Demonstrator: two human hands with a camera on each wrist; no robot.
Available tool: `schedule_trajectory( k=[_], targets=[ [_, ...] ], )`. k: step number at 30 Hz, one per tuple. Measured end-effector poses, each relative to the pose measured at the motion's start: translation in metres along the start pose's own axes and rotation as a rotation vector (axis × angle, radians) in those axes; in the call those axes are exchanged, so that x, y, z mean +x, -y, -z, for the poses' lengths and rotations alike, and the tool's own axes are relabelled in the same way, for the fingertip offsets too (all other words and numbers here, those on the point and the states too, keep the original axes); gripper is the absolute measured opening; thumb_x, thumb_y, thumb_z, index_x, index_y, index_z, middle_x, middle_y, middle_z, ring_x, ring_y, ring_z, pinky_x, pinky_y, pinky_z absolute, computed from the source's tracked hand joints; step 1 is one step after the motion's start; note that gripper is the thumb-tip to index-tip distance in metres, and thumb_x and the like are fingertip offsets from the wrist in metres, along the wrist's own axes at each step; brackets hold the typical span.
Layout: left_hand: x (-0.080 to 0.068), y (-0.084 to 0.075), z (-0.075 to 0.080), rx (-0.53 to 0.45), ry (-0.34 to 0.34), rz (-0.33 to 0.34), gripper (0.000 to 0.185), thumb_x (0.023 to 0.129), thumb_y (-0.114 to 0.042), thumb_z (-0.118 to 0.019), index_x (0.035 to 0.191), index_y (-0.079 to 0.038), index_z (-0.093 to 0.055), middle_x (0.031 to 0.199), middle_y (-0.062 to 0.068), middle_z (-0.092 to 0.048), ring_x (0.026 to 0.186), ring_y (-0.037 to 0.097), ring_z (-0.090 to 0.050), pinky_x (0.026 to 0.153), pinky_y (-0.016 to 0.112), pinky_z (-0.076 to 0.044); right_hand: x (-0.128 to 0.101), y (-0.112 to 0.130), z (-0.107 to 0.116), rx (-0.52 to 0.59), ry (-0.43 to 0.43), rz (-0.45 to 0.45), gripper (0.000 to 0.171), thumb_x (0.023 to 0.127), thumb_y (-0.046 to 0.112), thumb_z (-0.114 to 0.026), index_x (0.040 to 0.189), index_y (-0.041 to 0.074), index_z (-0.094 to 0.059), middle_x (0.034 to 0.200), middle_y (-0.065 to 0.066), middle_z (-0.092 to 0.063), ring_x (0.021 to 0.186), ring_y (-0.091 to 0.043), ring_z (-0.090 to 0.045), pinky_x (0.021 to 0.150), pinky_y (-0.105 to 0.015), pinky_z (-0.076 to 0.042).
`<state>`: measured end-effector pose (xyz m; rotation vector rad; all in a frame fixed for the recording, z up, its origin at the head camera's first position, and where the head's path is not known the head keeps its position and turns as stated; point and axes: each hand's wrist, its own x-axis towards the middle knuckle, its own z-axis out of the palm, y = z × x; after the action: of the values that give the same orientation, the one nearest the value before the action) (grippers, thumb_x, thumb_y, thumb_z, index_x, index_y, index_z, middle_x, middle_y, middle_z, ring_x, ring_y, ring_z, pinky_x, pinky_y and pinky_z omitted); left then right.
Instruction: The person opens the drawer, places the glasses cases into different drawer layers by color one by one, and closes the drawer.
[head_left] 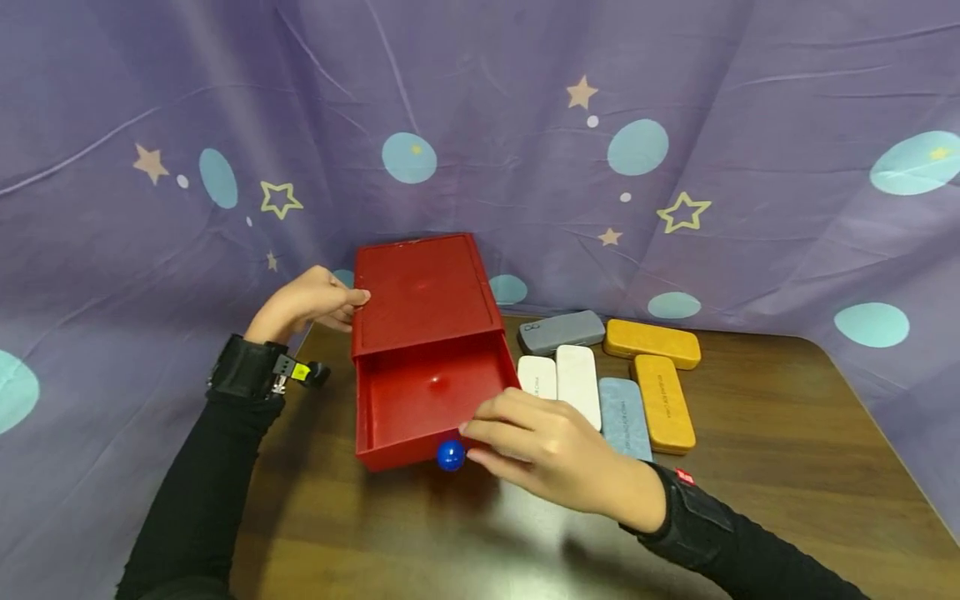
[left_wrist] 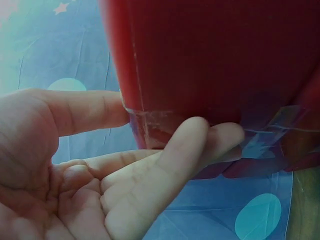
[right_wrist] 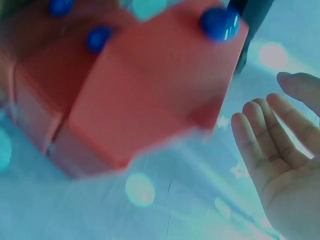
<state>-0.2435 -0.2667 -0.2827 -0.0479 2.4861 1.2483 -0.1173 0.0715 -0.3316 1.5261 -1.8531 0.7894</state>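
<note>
Red drawer box (head_left: 420, 287) stands mid-frame in the head view on a wooden surface (head_left: 780, 450), its plain drawer (head_left: 431, 404) slid out towards you, a round blue knob (head_left: 451, 456) on the front. Your right hand (head_left: 558, 454) is just beside that knob, fingers released. In the left wrist view, your left hand (left_wrist: 115, 165) has its fingers grasping the box's edge. In the right wrist view, the box's blurred red front fills the upper left; your relaxed fingers lie apart from it at right.
</note>
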Motion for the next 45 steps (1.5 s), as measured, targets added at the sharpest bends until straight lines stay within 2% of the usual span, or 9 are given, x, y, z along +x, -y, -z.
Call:
schedule_trajectory(
  k=[4,9,12,15,18,23,31,37,45],
  targets=[
    [0.0,0.004,-0.002,0.005,-0.001,0.001,0.044,0.101,-0.023,-0.061,0.119,0.018,-0.063,0.109,0.024,-0.073,0.081,0.012,-0.072,0.08,0.037,-0.065,0.002,-0.024,0.02,0.002,-0.033,-0.028,0.018,0.098,0.023,-0.069,0.104,0.008,-0.076,0.095,-0.004,-0.069,0.08,-0.013,-0.062,0.065,-0.018,-0.054],
    [-0.001,0.007,-0.005,-0.001,-0.023,-0.029,0.038,0.101,-0.02,-0.061,0.108,0.017,-0.068,0.095,0.015,-0.076,0.078,0.01,-0.072,0.077,0.036,-0.066,0.0,-0.057,0.048,0.026,0.007,-0.13,0.02,0.098,0.025,-0.07,0.106,0.008,-0.077,0.098,-0.003,-0.071,0.081,-0.012,-0.062,0.065,-0.018,-0.051],
    [-0.001,0.008,-0.005,-0.003,-0.033,-0.033,0.038,0.101,-0.021,-0.06,0.108,0.016,-0.068,0.091,0.01,-0.075,0.077,0.009,-0.071,0.077,0.034,-0.065,-0.005,-0.077,0.065,-0.031,0.052,-0.192,0.017,0.09,0.014,-0.079,0.107,0.008,-0.077,0.097,-0.001,-0.071,0.078,-0.009,-0.061,0.06,-0.014,-0.048],
    [0.0,0.007,-0.005,0.005,-0.037,-0.036,0.042,0.102,-0.022,-0.059,0.115,0.017,-0.066,0.093,0.009,-0.074,0.078,0.008,-0.07,0.077,0.033,-0.065,-0.015,-0.098,0.08,-0.107,0.103,-0.268,0.029,0.081,0.001,-0.083,0.108,0.008,-0.077,0.096,0.0,-0.071,0.076,-0.008,-0.06,0.06,-0.012,-0.045],
    [0.001,0.009,-0.006,0.006,-0.039,-0.039,0.045,0.102,-0.022,-0.059,0.119,0.019,-0.063,0.096,0.013,-0.075,0.079,0.008,-0.07,0.077,0.033,-0.065,-0.031,-0.119,0.091,-0.179,0.152,-0.366,0.03,0.08,0.0,-0.083,0.108,0.008,-0.077,0.095,0.0,-0.072,0.08,-0.011,-0.065,0.062,-0.017,-0.049],
    [0.0,0.01,-0.009,0.003,-0.051,-0.055,0.045,0.102,-0.022,-0.059,0.121,0.019,-0.062,0.097,0.012,-0.074,0.078,0.008,-0.069,0.077,0.032,-0.065,-0.07,-0.155,0.106,-0.239,0.23,-0.54,0.027,0.084,0.0,-0.08,0.111,0.004,-0.076,0.095,-0.008,-0.074,0.081,-0.022,-0.069,0.069,-0.038,-0.059],
    [-0.002,0.008,-0.008,-0.001,-0.05,-0.068,0.049,0.102,-0.021,-0.059,0.124,0.022,-0.059,0.102,0.016,-0.074,0.08,0.009,-0.07,0.079,0.034,-0.065,-0.126,-0.195,0.122,-0.155,0.44,-0.874,0.035,0.093,0.006,-0.072,0.127,0.0,-0.068,0.121,-0.024,-0.07,0.108,-0.042,-0.066,0.091,-0.06,-0.056],
    [-0.004,0.009,-0.007,0.02,-0.047,-0.068,0.05,0.102,-0.022,-0.058,0.126,0.022,-0.058,0.115,0.029,-0.071,0.084,0.009,-0.071,0.08,0.036,-0.065,-0.157,-0.214,0.126,-0.103,0.537,-0.976,0.045,0.091,-0.001,-0.071,0.135,-0.005,-0.061,0.134,-0.03,-0.062,0.121,-0.05,-0.06,0.099,-0.063,-0.052],
    [-0.003,0.008,-0.009,0.02,-0.048,-0.073,0.05,0.102,-0.021,-0.058,0.127,0.023,-0.057,0.11,0.026,-0.073,0.082,0.009,-0.071,0.078,0.034,-0.065,-0.194,-0.238,0.125,-0.074,0.6,-1.059,0.052,0.09,-0.002,-0.07,0.14,-0.005,-0.057,0.139,-0.032,-0.057,0.126,-0.054,-0.053,0.101,-0.066,-0.049]
  ],
)
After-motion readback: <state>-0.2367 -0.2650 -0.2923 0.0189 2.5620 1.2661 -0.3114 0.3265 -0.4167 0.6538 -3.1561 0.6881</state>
